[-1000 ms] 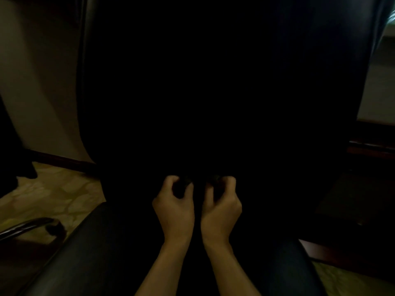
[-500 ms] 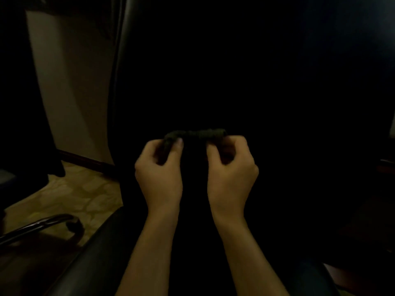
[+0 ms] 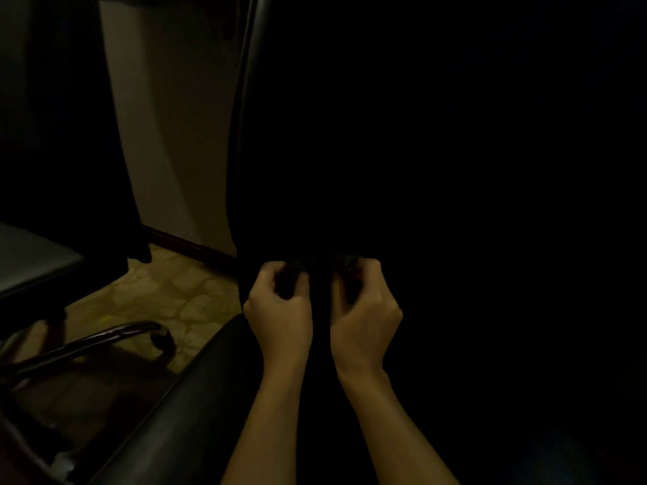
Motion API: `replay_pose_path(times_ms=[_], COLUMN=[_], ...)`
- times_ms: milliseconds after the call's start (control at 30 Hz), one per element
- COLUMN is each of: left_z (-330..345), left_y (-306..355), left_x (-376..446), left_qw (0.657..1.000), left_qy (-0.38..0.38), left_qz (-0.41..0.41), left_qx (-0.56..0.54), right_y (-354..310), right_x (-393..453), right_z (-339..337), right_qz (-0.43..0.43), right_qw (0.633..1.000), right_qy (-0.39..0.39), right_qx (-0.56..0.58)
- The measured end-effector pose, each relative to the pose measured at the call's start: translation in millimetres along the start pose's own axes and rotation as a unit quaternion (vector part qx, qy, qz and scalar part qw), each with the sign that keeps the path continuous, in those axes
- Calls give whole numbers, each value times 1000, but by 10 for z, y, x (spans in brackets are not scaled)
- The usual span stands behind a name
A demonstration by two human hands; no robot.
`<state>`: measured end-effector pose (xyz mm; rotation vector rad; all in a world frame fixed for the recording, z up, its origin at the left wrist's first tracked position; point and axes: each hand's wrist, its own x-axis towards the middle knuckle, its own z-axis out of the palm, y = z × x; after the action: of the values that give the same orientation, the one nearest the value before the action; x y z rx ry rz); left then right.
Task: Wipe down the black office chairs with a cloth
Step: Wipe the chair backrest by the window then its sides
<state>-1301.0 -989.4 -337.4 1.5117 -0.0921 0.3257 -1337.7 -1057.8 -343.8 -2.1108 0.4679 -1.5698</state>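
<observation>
At the foot of the chair's backrest [image 3: 420, 152], where it meets the seat [image 3: 182, 414], a dark cloth [image 3: 304, 266] is bunched between two hands. Only its crumpled top edge shows, faint against the black upholstery; the rest is lost in shadow, so whether it presses on the backrest cannot be told. The left hand [image 3: 280, 309] holds the cloth's left end, fingers curled in toward the palm and the thumb closing against them from the inner side. The right hand [image 3: 367, 313] grips the right end the same way, knuckles up and fingers folded around the fabric. The two hands sit side by side, close but apart, a narrow dark gap between them. Both are seen from the back, wrists straight, bare forearms reaching up from the lower edge and slightly converging.

The backrest fills most of the view as a nearly black mass; its left rim catches a thin line of light. The seat's rounded front-left edge gleams dully below the left forearm. To the left, a second chair [image 3: 52, 169] stands near, with a curved metal armrest [image 3: 105, 337] low down. Between the chairs lie patterned floor [image 3: 168, 292] and a pale wall [image 3: 175, 117] with a dark skirting.
</observation>
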Motion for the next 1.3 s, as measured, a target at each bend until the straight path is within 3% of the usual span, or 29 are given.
replay_pose_path(times_ms=[100,167,300,400,500,700,967,1133,1300], left_z=[-33,-44,-91,-172,-209,-57,210,341,432], left_y=[-197,-235,-194,-118,-102,-38,74,90,80], left_x=[19,42,108,243,391,289,-153,-290,-442], left_qw=[993,990,983,983,986,992,972,965,959], left_qy=[-17,-11,58,133,145,70,-159,-202,-228], left_qz=[-113,-142,-160,-116,-75,-96,-146,-141,-146], left_qx=[13,-9,-72,-49,-28,-47,-92,-87,-81], right_y=[54,3,-119,-309,-441,-395,-55,51,158], right_x=[-200,-235,-287,-348,-373,-321,-75,-29,-56], right_z=[111,146,212,321,422,431,-20,-242,-471], right_qz=[70,125,196,235,296,390,454,489,492], right_qw=[996,991,977,957,926,881,845,815,807], right_qy=[-42,-43,-61,-99,-90,-15,116,158,188], right_qx=[-25,-12,59,138,216,267,256,270,266])
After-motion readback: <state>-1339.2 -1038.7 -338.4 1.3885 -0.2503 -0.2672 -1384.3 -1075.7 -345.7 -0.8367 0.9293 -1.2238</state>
